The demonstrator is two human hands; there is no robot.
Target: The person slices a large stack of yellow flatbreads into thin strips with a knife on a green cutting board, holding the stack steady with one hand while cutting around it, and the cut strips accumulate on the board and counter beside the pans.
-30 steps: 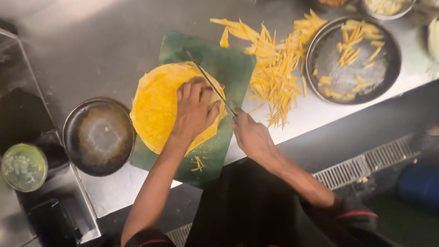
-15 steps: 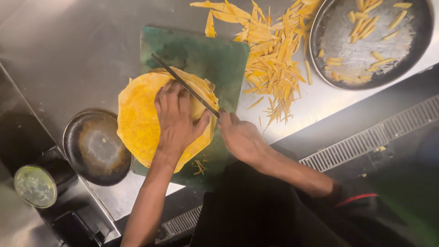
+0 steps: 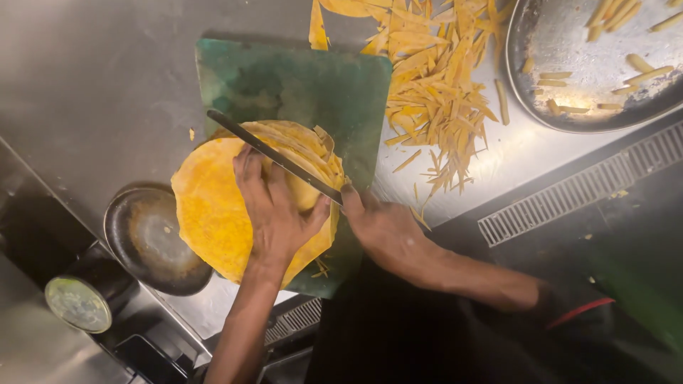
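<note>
Stack of thin yellow flatbreads [image 3: 213, 206] sits on green cutting board [image 3: 306, 92], hanging over its left edge above a dark pan [image 3: 146, 238]. Left hand [image 3: 274, 210] spread flat, fingers open, pressing stack down. Right hand [image 3: 380, 227] closed round handle of long knife [image 3: 274, 158], blade laid across top of stack. Breads look soft, light, floppy & prob. tear easily, so best held flat w/ palm near the cut. Cut strips [image 3: 434, 92] lie right of board on steel counter [image 3: 92, 85]. No packages, labels or signs visible
</note>
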